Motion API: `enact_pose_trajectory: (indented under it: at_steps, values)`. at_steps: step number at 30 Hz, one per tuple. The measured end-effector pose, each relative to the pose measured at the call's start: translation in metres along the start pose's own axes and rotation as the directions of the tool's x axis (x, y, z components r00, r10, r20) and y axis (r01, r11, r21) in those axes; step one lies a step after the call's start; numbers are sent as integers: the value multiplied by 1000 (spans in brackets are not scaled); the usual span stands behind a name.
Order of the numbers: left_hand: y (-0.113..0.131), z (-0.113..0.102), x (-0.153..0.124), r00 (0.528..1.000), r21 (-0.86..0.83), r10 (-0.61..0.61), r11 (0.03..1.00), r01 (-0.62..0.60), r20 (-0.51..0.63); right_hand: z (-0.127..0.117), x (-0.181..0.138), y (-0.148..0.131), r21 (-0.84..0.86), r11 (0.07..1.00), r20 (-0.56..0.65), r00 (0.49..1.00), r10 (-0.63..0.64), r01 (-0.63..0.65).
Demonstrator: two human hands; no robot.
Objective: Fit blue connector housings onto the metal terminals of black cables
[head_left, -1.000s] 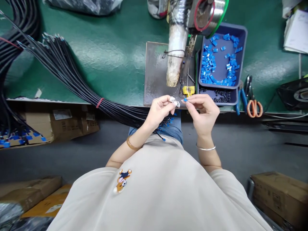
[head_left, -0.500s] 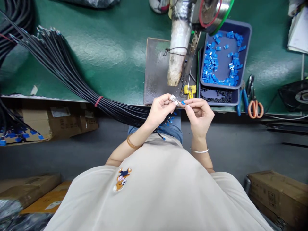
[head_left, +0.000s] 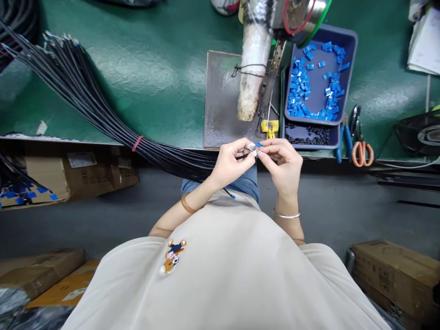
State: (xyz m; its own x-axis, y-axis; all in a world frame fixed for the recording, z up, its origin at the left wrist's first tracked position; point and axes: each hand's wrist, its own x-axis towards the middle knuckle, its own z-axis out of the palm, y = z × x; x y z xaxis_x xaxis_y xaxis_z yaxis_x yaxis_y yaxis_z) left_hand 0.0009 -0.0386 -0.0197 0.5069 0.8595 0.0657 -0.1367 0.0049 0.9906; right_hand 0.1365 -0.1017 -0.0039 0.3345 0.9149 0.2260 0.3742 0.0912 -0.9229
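At the bench's front edge, my left hand (head_left: 229, 161) is closed in a pinch on a black cable (head_left: 242, 156), whose end lies at the fingertips. White wrapping (head_left: 252, 147) covers a fingertip of that hand. My right hand (head_left: 285, 160) meets it from the right, its thumb and fingers pinched near the cable's end. A small blue connector (head_left: 259, 144) sits at the right fingertips. Whether the cable touches the connector is hidden by the fingers. Below my left hand, a bundle of black cables (head_left: 161, 153) runs across the edge onto my lap.
A soldering stand with a solder wire spool (head_left: 305, 18) and a white wrapped tube (head_left: 250, 87) overhangs a dark board (head_left: 220, 101). Right of it are a bin (head_left: 349, 87) of blue connectors, a bin of small black parts (head_left: 307, 135), pliers (head_left: 348, 137) and orange-handled scissors (head_left: 362, 153).
My hands have come closer together, fingertips now nearly touching. The black cable in my left hand shows more clearly. The whole view has shifted slightly.
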Motion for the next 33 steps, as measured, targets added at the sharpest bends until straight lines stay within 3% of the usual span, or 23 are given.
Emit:
enact_pose_trajectory:
  at_steps: [5, 8, 10, 12, 14, 17, 20, 25, 33]
  values:
    - [-2, -1, -1, 998, -65, -14, 998, 18, 56, -3, 1, 9, 98, 995, 90, 996, 16, -25]
    - [-2, -4, 1, 997, -151, -50, 987, 59, 65, -4, 3, 15, 175, 984, 10, 1000, 16, -17]
    - [-1, -6, 2, 995, -188, -86, 978, 93, 47, -3, 3, 14, 73, 996, -121, 992, -39, 48]
    - [0, -7, 4, 994, -208, -105, 972, 108, 24, -1, 1, 8, -131, 980, -207, 963, -173, 148]
    - [1, -7, 5, 994, -214, -109, 971, 107, 2, 3, -2, 2, -305, 914, -208, 918, -339, 268]
    - [1, -6, 7, 994, -212, -110, 972, 105, -13, 7, -6, -3, -395, 824, -124, 866, -485, 406]
    - [1, -6, 9, 993, -217, -115, 970, 107, -21, 9, -7, 0, -352, 840, -79, 881, -467, 414]
    - [2, -7, 12, 990, -194, -143, 971, 140, 1, 8, -3, 6, -193, 955, -124, 960, -250, 224]
    - [3, -9, 21, 990, -227, -139, 964, 138, 9, 4, 5, 10, -379, 837, -3, 904, -427, 395]
